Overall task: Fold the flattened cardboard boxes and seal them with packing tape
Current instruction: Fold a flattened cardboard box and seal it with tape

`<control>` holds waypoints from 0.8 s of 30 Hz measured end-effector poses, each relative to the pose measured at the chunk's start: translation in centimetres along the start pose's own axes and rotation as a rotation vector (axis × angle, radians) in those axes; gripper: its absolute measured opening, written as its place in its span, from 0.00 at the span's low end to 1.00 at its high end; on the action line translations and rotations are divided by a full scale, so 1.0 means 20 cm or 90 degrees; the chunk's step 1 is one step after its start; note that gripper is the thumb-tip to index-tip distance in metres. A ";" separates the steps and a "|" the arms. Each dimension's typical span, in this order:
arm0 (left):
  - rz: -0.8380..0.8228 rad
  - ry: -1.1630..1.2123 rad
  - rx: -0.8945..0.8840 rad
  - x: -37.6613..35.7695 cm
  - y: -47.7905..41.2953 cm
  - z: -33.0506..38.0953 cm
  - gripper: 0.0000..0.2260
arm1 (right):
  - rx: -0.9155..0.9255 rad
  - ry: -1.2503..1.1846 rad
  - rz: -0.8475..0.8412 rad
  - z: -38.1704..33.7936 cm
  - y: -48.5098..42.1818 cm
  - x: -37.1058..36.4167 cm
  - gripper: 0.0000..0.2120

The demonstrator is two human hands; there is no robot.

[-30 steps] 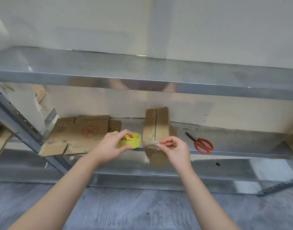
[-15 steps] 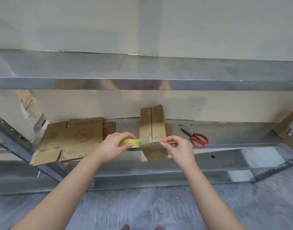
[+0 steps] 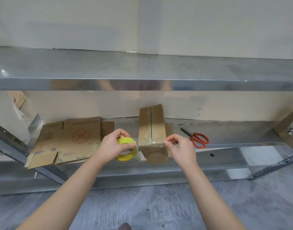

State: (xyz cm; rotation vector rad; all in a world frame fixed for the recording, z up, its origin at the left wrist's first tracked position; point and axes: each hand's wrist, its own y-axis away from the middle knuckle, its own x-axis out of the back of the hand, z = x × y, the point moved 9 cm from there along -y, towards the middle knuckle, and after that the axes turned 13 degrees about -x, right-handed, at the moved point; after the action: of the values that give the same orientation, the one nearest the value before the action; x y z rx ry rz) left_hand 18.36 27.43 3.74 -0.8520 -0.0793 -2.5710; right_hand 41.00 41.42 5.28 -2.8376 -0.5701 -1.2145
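Observation:
A folded brown cardboard box (image 3: 151, 128) stands on the lower metal shelf (image 3: 225, 136), its top flaps closed along a centre seam. My left hand (image 3: 111, 145) grips a yellow roll of clear packing tape (image 3: 126, 149) just left of the box's front edge. My right hand (image 3: 179, 149) pinches the free end of the tape at the box's front right corner. A clear strip of tape (image 3: 152, 144) spans the box's front edge between both hands. A stack of flattened cardboard boxes (image 3: 67, 141) lies on the shelf to the left.
Red-handled scissors (image 3: 198, 139) lie on the shelf right of the box. Another cardboard box (image 3: 290, 131) sits at the far right edge. An upper metal shelf (image 3: 142, 70) overhangs the work area. Grey floor (image 3: 150, 209) lies below.
My left hand has turned the tape roll so its open ring faces me and lowered it slightly. My right hand has shifted right to the box's corner, stretching the tape across the front edge.

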 end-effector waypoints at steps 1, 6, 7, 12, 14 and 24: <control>0.000 0.027 0.013 0.00 0.00 -0.01 0.15 | 0.014 0.021 0.012 -0.01 -0.01 0.01 0.05; 0.024 -0.034 0.031 0.02 -0.04 -0.04 0.16 | 0.048 0.071 0.027 -0.05 -0.01 -0.02 0.06; 0.028 -0.043 0.035 0.02 -0.06 -0.05 0.16 | 0.054 0.064 0.024 -0.06 0.00 -0.03 0.06; -0.005 -0.115 0.023 0.00 -0.10 -0.06 0.15 | 0.069 0.063 0.012 -0.11 0.05 -0.03 0.06; -0.022 -0.158 0.014 -0.02 -0.10 -0.07 0.15 | 0.070 0.070 0.008 -0.12 0.07 -0.03 0.06; -0.073 -0.268 -0.007 -0.10 -0.07 -0.13 0.13 | 0.034 0.036 -0.027 -0.05 0.09 -0.02 0.08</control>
State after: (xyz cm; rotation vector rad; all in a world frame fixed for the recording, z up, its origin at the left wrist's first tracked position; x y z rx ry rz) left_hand 17.77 29.04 0.56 -1.4175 -0.2450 -2.4513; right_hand 40.68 39.57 5.94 -2.7520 -0.6527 -1.2621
